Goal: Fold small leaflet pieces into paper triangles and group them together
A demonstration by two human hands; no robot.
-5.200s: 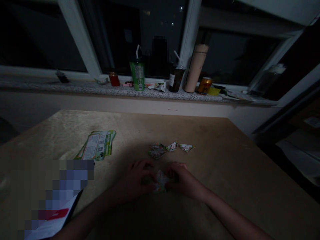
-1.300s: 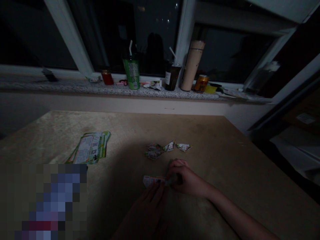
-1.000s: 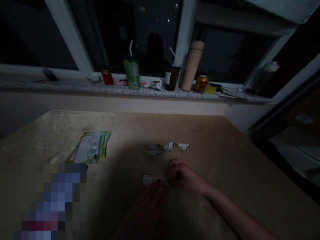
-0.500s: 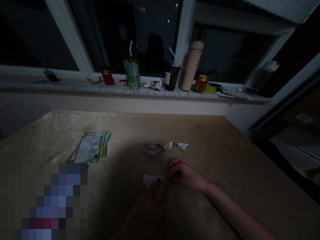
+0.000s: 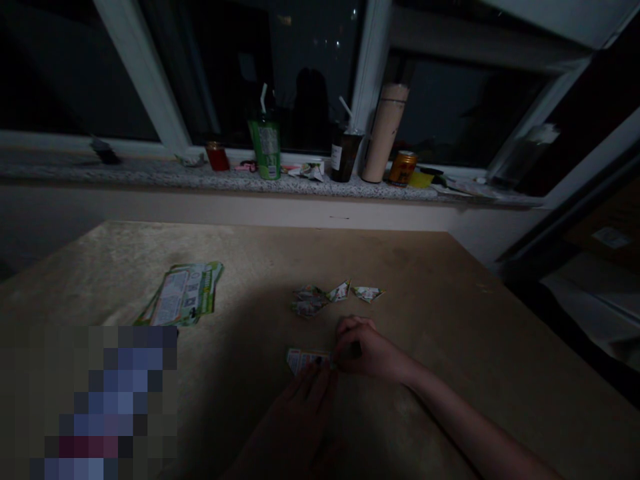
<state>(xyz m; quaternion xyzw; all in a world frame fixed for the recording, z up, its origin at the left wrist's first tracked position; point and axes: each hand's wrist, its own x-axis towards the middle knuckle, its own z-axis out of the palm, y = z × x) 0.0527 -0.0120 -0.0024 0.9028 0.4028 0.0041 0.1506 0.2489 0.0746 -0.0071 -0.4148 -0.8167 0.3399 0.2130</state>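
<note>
A small folded piece of printed paper [image 5: 300, 359] lies on the table, its lower part covered by my fingers. My left hand [image 5: 305, 403] rests over its near edge, fingers stretched out and pressing down. At the paper's right end, my right hand [image 5: 365, 347] is closed in a pinch, thumb and forefinger at the corner. Just beyond my hands sit folded paper pieces: a darker layered cluster [image 5: 309, 301], a pointed piece [image 5: 340, 291] and a triangular one [image 5: 369, 293]. A stack of green and white printed sheets [image 5: 183, 293] lies to the left.
Bare tabletop [image 5: 425, 280] surrounds the papers. A pixelated patch hides the lower left. Along the windowsill [image 5: 300, 187] stand a red jar [image 5: 217, 157], a green cup with a straw [image 5: 267, 150], a dark cup [image 5: 345, 157], a pink flask [image 5: 385, 133] and a gold can [image 5: 403, 169].
Hardly anything differs. Both hands keep their places on the paper, and the whole view has shifted very slightly.
</note>
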